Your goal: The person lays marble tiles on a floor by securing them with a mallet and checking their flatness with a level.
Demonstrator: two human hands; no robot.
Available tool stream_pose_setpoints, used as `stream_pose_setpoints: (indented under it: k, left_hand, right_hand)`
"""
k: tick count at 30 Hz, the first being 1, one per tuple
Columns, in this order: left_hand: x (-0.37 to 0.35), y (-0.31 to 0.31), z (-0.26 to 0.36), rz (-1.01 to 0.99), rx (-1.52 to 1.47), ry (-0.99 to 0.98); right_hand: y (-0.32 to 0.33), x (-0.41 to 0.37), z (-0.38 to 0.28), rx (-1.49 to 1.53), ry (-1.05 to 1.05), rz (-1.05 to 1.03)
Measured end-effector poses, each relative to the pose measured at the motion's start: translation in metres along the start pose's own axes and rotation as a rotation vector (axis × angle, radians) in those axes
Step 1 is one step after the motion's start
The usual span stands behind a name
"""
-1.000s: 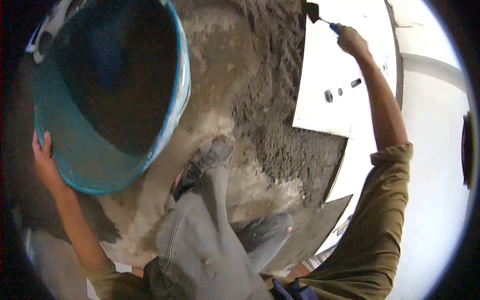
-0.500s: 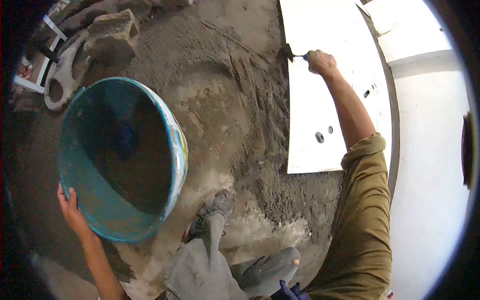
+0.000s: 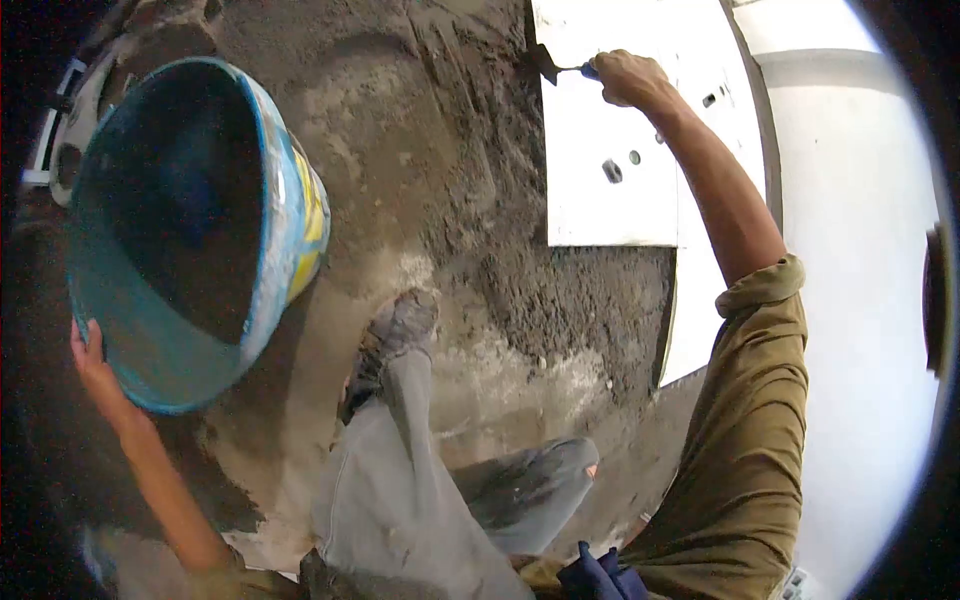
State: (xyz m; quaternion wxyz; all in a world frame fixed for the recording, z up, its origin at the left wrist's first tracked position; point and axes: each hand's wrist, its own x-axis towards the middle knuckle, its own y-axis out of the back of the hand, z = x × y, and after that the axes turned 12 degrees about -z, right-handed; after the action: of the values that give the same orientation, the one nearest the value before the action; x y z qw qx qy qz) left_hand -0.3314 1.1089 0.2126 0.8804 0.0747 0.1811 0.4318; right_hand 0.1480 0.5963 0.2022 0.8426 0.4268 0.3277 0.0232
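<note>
Underfoot, a wide grey mortar bed takes up most of the floor, rough and ridged, with paler dried patches near the person's feet. Right of it runs a smooth white wall. One white tile lies on the far right part of the bed, with small dark holes through it. To judge by this, the tile is laid, while the greater share of the bed, to its left and nearer the person, is uncovered. At left, a big teal bucket hangs tilted, mouth turned toward the camera; its inside is dark and I cannot tell whether anything is in it. A grey trouser leg ends in a dusty shoe planted on the bed, between bucket and tile. The left hand is curled over the bucket's lower rim and carries it. The right hand, arm stretched out, is closed around the blue handle of a small trowel. The blade sits at the tile's left edge near its far corner, where tile meets mortar.
</note>
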Motion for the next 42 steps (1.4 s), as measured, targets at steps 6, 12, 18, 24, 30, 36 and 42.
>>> stream_pose_setpoints:
  k: [6,12,18,24,30,36,42]
  left_hand:
    - [0.042,0.040,-0.037,-0.036,0.059,-0.042]
    - [0.027,0.026,-0.024,0.025,0.194,-0.080]
    - [0.024,0.021,-0.015,0.008,-0.062,0.117]
    - [0.035,0.035,-0.040,-0.092,-0.057,0.075]
    - [0.052,0.072,-0.049,-0.165,-0.044,-0.034]
    - [0.030,0.033,-0.021,0.007,0.017,0.029]
    - [0.033,0.034,-0.026,-0.023,-0.022,0.067]
  right_hand:
    - [-0.031,-0.066,-0.013,-0.008,0.098,-0.030]
    - [-0.034,-0.167,-0.016,0.087,0.227,-0.037]
    - [-0.028,-0.229,0.002,0.126,0.090,-0.272]
    - [-0.039,-0.233,-0.030,0.036,0.164,-0.397]
    - [-0.048,-0.214,-0.041,-0.010,0.186,-0.474]
    - [-0.048,-0.206,-0.045,-0.066,0.198,-0.490]
    - [-0.027,-0.163,-0.038,-0.052,0.127,-0.504]
